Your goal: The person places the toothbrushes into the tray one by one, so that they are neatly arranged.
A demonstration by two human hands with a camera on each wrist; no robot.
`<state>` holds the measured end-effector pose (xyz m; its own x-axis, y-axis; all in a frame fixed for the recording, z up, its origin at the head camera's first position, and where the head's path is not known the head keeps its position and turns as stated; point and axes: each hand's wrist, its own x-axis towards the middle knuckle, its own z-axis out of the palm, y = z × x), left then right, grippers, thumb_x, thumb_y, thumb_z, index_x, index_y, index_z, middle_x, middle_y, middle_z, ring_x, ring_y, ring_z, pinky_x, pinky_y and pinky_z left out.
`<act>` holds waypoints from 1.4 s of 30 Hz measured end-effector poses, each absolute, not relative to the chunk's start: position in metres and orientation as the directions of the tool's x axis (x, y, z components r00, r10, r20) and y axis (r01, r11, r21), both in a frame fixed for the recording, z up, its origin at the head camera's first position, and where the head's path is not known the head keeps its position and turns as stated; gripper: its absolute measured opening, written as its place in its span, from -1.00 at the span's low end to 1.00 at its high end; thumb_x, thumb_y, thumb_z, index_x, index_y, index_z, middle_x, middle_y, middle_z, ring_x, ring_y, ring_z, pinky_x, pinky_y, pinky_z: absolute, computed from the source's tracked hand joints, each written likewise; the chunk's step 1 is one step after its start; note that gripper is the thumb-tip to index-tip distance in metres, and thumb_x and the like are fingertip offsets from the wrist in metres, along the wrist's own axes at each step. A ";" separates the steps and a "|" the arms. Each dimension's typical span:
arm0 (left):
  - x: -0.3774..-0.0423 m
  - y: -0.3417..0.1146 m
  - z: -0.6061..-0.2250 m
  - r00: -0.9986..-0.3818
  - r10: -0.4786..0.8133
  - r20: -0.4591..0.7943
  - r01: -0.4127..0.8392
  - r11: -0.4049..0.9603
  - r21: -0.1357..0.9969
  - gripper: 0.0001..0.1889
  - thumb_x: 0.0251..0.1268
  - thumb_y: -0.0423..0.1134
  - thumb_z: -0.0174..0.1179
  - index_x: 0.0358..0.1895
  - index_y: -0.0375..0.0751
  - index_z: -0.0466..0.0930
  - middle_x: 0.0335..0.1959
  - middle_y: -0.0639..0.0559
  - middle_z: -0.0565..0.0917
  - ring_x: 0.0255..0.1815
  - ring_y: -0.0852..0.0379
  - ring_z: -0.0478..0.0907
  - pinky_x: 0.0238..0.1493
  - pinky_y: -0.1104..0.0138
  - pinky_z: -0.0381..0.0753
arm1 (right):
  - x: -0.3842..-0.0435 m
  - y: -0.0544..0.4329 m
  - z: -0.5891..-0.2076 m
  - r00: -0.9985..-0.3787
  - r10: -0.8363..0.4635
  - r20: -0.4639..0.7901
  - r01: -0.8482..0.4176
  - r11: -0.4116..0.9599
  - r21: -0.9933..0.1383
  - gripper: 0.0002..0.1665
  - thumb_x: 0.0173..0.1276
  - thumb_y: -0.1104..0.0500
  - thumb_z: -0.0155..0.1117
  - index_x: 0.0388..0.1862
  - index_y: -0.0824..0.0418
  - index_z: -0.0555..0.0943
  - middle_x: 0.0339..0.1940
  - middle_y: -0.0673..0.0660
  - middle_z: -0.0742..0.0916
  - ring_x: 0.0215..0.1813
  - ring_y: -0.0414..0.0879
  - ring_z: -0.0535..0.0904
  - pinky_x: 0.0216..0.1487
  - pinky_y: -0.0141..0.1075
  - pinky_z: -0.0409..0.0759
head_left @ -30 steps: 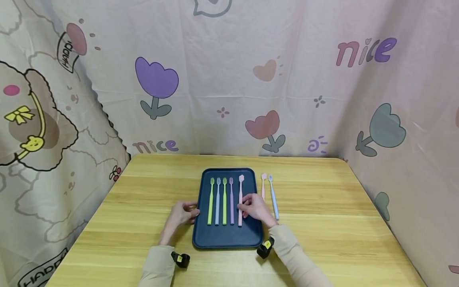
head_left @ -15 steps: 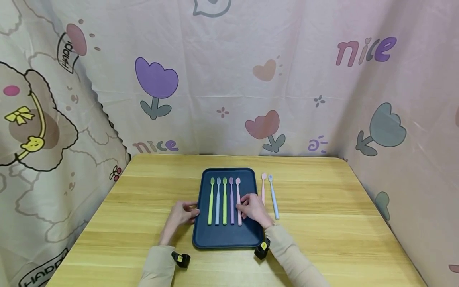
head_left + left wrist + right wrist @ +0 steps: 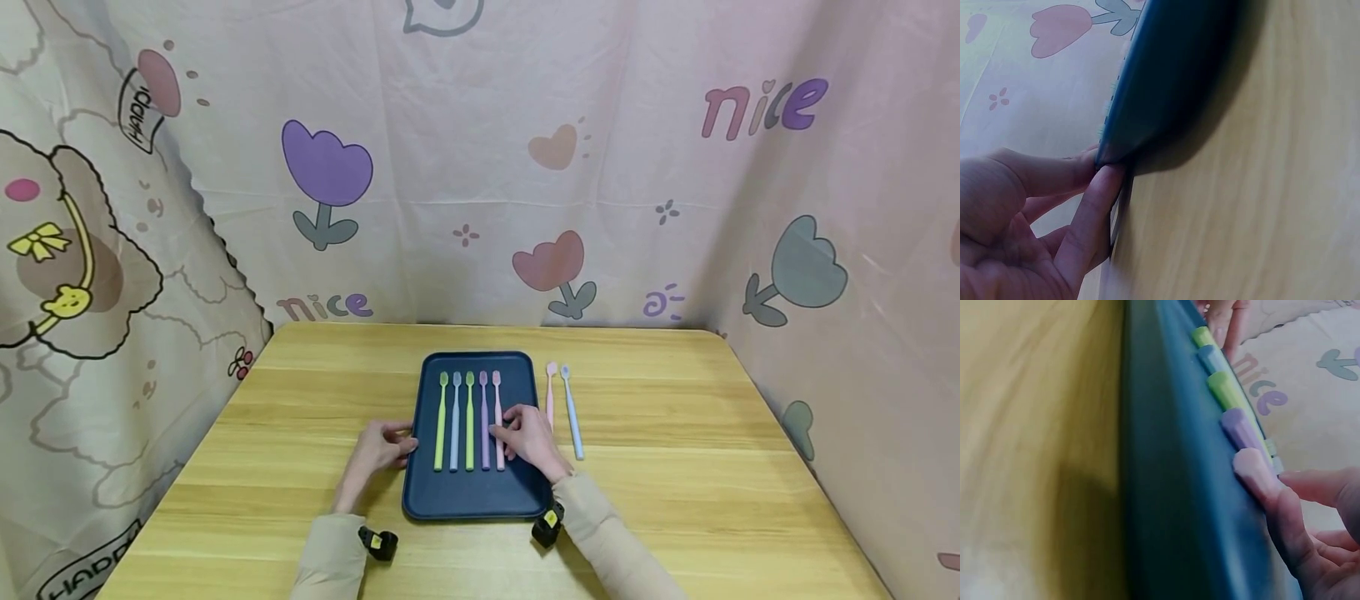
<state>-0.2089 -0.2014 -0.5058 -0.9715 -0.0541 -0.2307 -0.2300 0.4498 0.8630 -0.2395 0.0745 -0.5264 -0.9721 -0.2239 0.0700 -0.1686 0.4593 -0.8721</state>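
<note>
A dark blue tray lies on the table, bearing a row of toothbrushes with their heads pointing away from me. From the left they are a green toothbrush, a light blue one, another green one, a purple one and a pink toothbrush. My right hand pinches the pink toothbrush by its handle, close beside the purple one. In the right wrist view, thumb and finger flank the pink handle. My left hand holds the tray's left edge between thumb and fingers.
To the right of the tray, a second pink toothbrush and a light blue toothbrush lie on the wooden table. Part of that pink one is hidden behind my right hand. A patterned curtain hangs around the table.
My right hand has moved slightly left with the pink toothbrush, bringing it closer to the purple one and straight in the row. The left hand stays on the tray's edge.
</note>
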 end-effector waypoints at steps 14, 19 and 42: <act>-0.211 -0.202 -0.507 -0.970 -0.049 -0.238 -0.235 0.439 0.867 -0.59 0.28 -0.48 0.30 0.20 -0.50 0.58 -0.33 -0.24 0.73 -0.54 0.22 0.61 -0.48 0.39 0.74 | -0.234 0.080 -0.527 -0.958 -0.287 0.028 -0.144 0.392 -0.909 -0.66 0.31 0.31 0.37 -0.01 0.51 0.59 -0.53 0.22 0.76 -0.64 -0.16 0.65 -0.56 -0.34 0.70; -0.212 -0.202 -0.508 -0.972 -0.035 -0.233 -0.225 0.434 0.872 -0.59 0.27 -0.48 0.30 0.19 -0.52 0.58 -0.33 -0.24 0.74 -0.56 0.23 0.60 -0.48 0.38 0.74 | -0.235 0.079 -0.527 -0.962 -0.272 0.036 -0.143 0.383 -0.913 -0.67 0.29 0.33 0.38 -0.04 0.52 0.59 -0.52 0.26 0.76 -0.63 -0.07 0.67 -0.58 -0.33 0.70; -0.210 -0.203 -0.508 -0.971 -0.037 -0.235 -0.227 0.436 0.871 -0.59 0.29 -0.48 0.29 0.20 -0.51 0.57 -0.31 -0.25 0.74 -0.54 0.21 0.62 -0.47 0.37 0.75 | -0.234 0.077 -0.529 -0.960 -0.275 0.056 -0.163 0.385 -0.909 -0.66 0.30 0.32 0.39 -0.04 0.54 0.59 -0.53 0.26 0.76 -0.63 -0.03 0.67 -0.58 -0.33 0.69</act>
<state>-0.2103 -0.2026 -0.5076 -0.9713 -0.0369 -0.2350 -0.2272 0.4365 0.8706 -0.2339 0.0768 -0.5287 -0.9598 -0.2750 0.0556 -0.1629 0.3847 -0.9086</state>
